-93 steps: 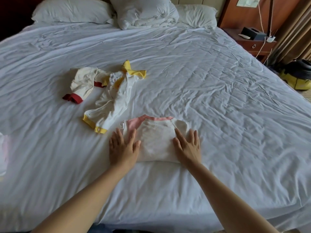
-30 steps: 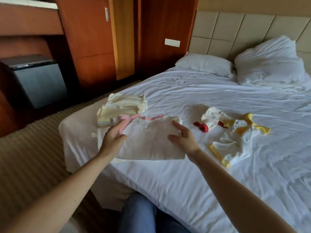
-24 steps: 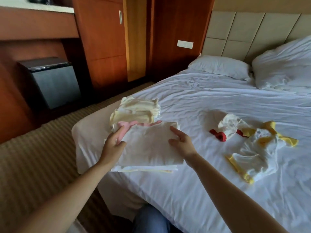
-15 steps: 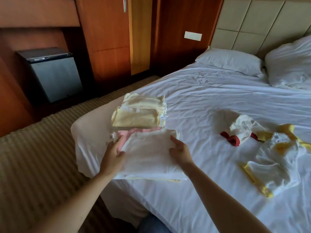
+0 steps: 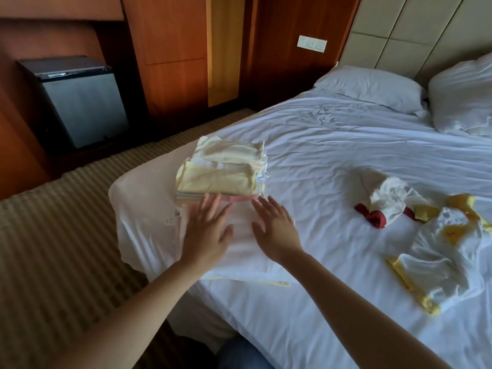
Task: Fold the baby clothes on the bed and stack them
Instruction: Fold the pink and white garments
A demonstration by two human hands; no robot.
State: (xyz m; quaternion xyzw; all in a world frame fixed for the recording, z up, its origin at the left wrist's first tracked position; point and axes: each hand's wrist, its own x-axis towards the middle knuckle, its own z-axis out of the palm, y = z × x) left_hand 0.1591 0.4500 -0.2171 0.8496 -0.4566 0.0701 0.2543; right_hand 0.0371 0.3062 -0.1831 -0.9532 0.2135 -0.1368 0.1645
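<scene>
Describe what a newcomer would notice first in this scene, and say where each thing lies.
The left hand and right hand spread open over a folded white garment with pink trim at the near corner of the bed. Just beyond sits a stack of folded pale-yellow clothes. To the right, two crumpled pieces lie on the bed: a red-cuffed garment and a yellow-trimmed garment.

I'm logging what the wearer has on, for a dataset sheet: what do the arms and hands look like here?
The left arm and right arm are bare, no sleeves in view. The left hand and right hand wear no gloves, rings, watch or bracelet that shows; the left is slightly blurred. Below them show blue trousers.
</scene>
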